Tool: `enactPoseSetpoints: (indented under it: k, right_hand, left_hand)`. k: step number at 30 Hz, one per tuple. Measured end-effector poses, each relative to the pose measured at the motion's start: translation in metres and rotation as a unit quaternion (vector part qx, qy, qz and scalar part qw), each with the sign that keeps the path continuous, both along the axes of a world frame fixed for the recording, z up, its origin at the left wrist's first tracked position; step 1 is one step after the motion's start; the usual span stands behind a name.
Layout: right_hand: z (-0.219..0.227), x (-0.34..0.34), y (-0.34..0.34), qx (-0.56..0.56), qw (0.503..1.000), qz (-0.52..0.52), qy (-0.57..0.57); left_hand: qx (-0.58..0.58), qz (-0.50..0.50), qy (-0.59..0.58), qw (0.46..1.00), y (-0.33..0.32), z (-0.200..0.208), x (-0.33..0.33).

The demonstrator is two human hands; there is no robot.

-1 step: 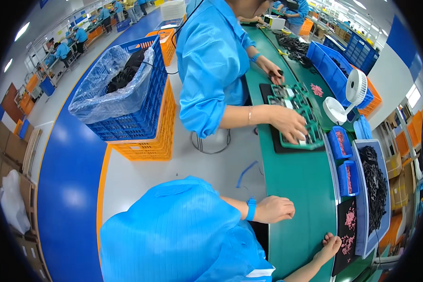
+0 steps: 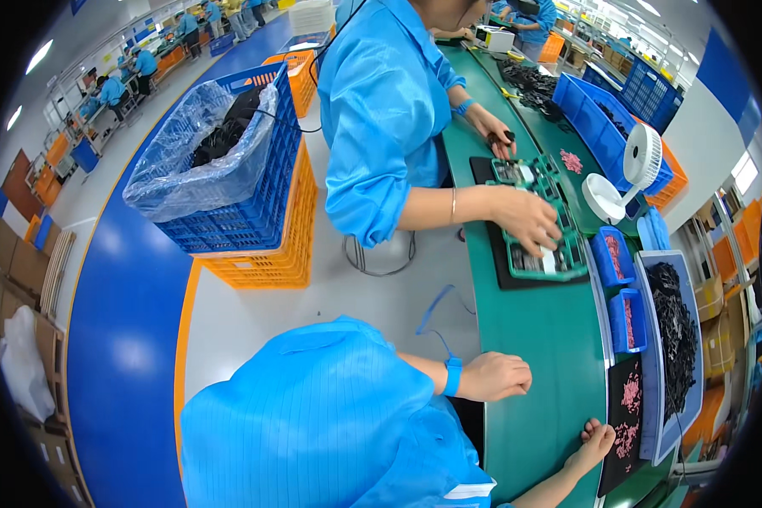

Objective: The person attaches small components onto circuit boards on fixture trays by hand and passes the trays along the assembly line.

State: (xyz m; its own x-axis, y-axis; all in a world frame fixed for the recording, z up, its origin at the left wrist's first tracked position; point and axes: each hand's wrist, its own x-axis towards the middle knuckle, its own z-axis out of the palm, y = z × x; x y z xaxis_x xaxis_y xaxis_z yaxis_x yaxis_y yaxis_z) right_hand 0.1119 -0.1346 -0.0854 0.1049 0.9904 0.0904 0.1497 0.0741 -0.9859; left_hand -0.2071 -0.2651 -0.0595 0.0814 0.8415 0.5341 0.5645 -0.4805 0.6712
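My left hand (image 2: pixel 497 378), with a blue wrist strap (image 2: pixel 453 376), rests over the near edge of the green bench (image 2: pixel 542 339). Its fingers are curled in, and their inner side is hidden. My right hand (image 2: pixel 597 441) lies lower in the view, beside a black mat (image 2: pixel 623 415) strewn with small pink pieces (image 2: pixel 632 393). Those fingers are curled too; whether anything is inside I cannot make out. Farther along the bench, a co-worker's hand (image 2: pixel 529 222) is over a green frame-like fixture (image 2: pixel 559 262), and the other hand holds a small black piece (image 2: pixel 508 136).
Beyond the mat stands a grey-blue bin (image 2: pixel 649 339) of black parts. Two small blue boxes (image 2: pixel 626 322) hold pink pieces. A white fan (image 2: pixel 643 157) stands farther up. Left of the co-worker, a blue crate (image 2: pixel 271 186) lined with plastic sits on an orange crate (image 2: pixel 296 229).
Both my hands stay where they were. The co-worker's hands and the green fixture have shifted slightly toward me. A blue cord near my left wrist has swung into a different curve.
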Motion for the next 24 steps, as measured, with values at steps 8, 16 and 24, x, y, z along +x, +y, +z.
enactPoseSetpoints:
  k: [8,16,24]
  right_hand:
    - [0.004,-0.011,-0.010,0.019,1.000,0.001,0.014]
    - [0.010,-0.019,-0.018,0.029,0.994,-0.085,-0.069]
    - [0.020,-0.033,-0.006,0.078,0.987,-0.089,-0.113]
  left_hand:
    - [-0.083,-0.051,-0.161,0.982,0.017,0.029,-0.056]
    - [-0.095,0.173,-0.016,0.980,0.194,0.023,-0.210]
    - [-0.276,0.008,-0.123,0.953,0.275,-0.005,-0.385]
